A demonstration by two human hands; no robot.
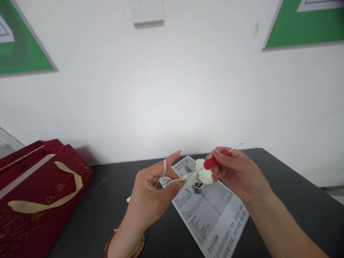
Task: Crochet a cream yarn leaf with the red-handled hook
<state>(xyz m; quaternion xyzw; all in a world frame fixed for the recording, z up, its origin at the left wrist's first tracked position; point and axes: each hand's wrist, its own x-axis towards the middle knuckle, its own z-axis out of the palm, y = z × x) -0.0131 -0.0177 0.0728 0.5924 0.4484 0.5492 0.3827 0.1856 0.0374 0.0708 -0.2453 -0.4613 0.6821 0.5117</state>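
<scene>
- While both hands hover above the dark tabletop [107, 200], left hand [150, 197] pinches the white yarn piece [202, 173], strand looped over the index finger.
- Right hand [236, 172] is closed around the red-handled crochet hook [215, 161], tip at the yarn.
- Printed sheet [212, 215] lies underneath.
- Red gift bag [34, 200] sits far left.

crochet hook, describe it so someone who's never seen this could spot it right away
Start at the dark table under the white wall, then find the printed sheet lying at its middle. Just above that sheet the right hand holds the crochet hook against a small white crocheted piece. It is the only thing with a red handle and a thin metal shaft, which pokes out past the fingers.
</scene>
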